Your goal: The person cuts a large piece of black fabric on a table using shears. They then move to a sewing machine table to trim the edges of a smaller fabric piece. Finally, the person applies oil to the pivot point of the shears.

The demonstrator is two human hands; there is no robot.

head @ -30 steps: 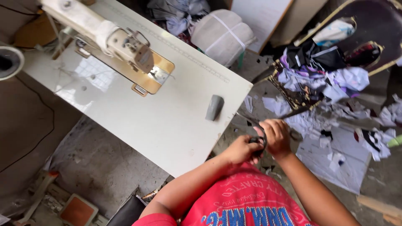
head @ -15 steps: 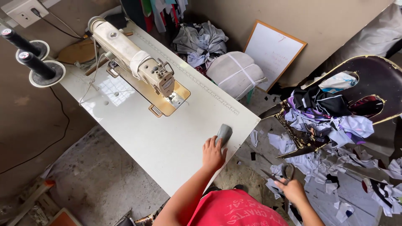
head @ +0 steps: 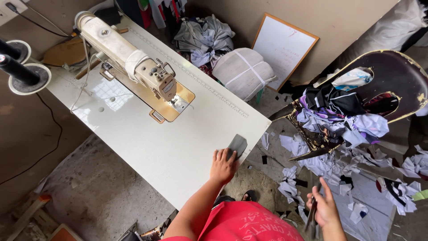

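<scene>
My left hand (head: 223, 166) lies flat on a small grey piece of fabric (head: 238, 143) at the near right corner of the white sewing table (head: 147, 143). Its fingertips cover the piece's near edge. My right hand (head: 325, 207) hangs lower right, off the table and over the floor. It is closed on a pair of dark scissors (head: 310, 217) that point downward. A cream sewing machine (head: 129, 58) stands on the table's far left part, well away from both hands.
A dark chair (head: 401, 85) heaped with purple, white and black fabric scraps (head: 339, 120) stands at right. More scraps (head: 321, 165) litter the floor. A tied white bundle (head: 243, 71) and a framed whiteboard (head: 283, 49) sit beyond the table. Thread stands (head: 22, 71) are at far left.
My hands were together at the scissors below the table. My left hand has reached up onto the grey fabric piece, and my right hand has dropped away to the right with the scissors.
</scene>
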